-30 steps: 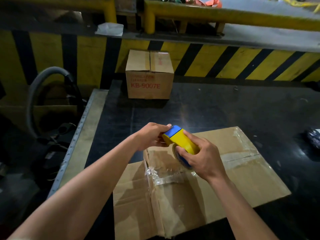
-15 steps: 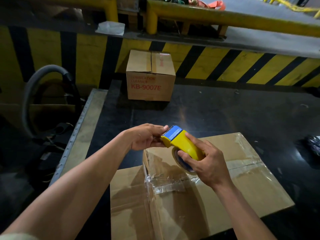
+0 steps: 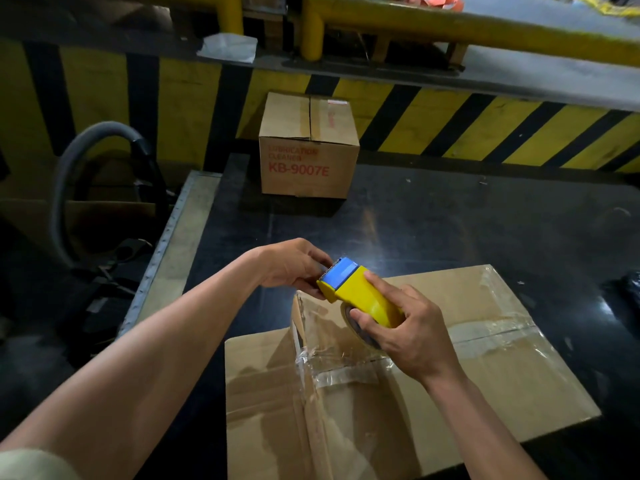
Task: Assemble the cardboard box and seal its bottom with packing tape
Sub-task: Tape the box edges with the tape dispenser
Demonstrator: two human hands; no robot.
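The tape dispenser [image 3: 360,296] is gripped around its roll by the curled right hand [image 3: 405,336], its long axis slanted up-left from that hand. The toothed blue end is pointed at, and pinched by, the left hand [image 3: 294,268]. The cardboard box [image 3: 485,375] is spread flat below both hands.

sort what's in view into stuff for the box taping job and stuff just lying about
For the job:
- flattened cardboard box, old clear tape on it
- yellow tape dispenser, held over the box

Lying about:
- sealed KB-9007E box at the table's far end
- grey hose off to the left
- white crumpled sheet on the ledge
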